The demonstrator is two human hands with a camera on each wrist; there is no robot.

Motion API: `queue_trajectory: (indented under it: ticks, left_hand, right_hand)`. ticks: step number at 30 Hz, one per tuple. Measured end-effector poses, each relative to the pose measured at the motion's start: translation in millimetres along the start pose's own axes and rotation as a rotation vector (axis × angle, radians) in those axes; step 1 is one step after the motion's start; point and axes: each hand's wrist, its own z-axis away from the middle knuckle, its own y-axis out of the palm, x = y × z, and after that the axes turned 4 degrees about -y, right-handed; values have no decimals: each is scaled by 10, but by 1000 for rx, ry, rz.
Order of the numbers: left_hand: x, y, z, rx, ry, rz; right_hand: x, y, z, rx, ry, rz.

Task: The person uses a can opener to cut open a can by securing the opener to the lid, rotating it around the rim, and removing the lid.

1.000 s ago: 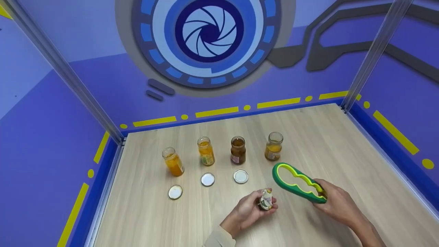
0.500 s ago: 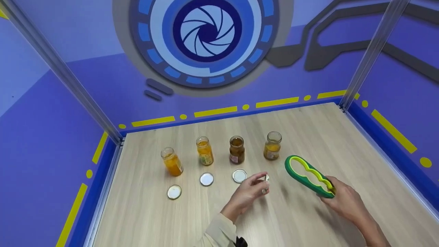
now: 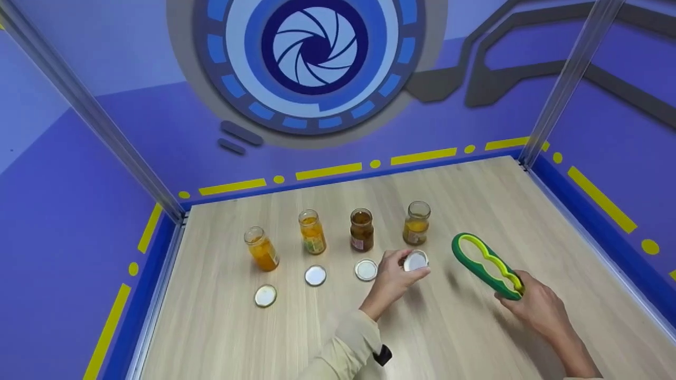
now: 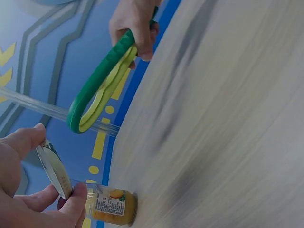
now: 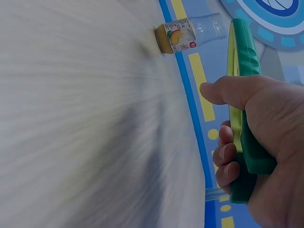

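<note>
My left hand [image 3: 392, 281] pinches a jar lid [image 3: 416, 261] by its edge, pale inner side facing up toward the head camera. In the left wrist view the lid [image 4: 54, 169] is seen nearly edge-on between thumb and fingers. Just beyond it stands an uncapped glass jar [image 3: 416, 224], partly filled with yellow contents. To the right, my right hand [image 3: 538, 303] grips one end of a green jar opener [image 3: 483, 266] with a yellow scalloped inner edge, held above the table. The right wrist view shows fingers wrapped round the opener [image 5: 247, 52], with the labelled jar [image 5: 183, 37] behind.
Left of that jar stand a brown-filled jar [image 3: 362, 230] and two orange-filled jars, one [image 3: 312, 232] beside the other [image 3: 262, 250], all uncapped. Three lids lie before them: a right one [image 3: 366, 269], a middle one [image 3: 315, 275] and a left one [image 3: 265, 296]. Blue panels [image 3: 237, 163] enclose the table.
My left hand has moved forward toward the rightmost jar and turned the lid from its printed side to its pale inside. The right hand has shifted right with the jar opener.
</note>
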Motion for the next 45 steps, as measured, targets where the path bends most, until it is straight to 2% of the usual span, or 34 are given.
queue_trajectory:
  ticks: [4,9,12,16,20,27,30,37,45]
  left_hand:
    - [-16,109,-92,-15,73,-96]
    - [-20,226,-167,-13,65,-201]
    - [0,272,-229,-11,63,-315]
    - [63,309,-333,-46,106,-481]
    - [137,333,-398,-60,142,-564]
    - [205,388,-449,-28,61,-608]
    - [216,419,-466,-16,47,-635]
    - [252,474,-505,-24,81,-728]
    - [336,516,-522,-27,86,-772]
  right_hand:
    - [-39,-35,-3,12,8,-10]
    - [-66,-51,-2,11,15,-7]
    - [-73,-67,-1,14,28,-6]
    - [-81,-86,11,17,42,-10]
    - [-108,-100,27,17,60,-10]
    - [-157,-97,47,22,89,-1]
    - [-169,-97,41,40,113,-5]
    - [-195,-96,15,79,145,-25]
    - [-245,-73,-60,129,176,-55]
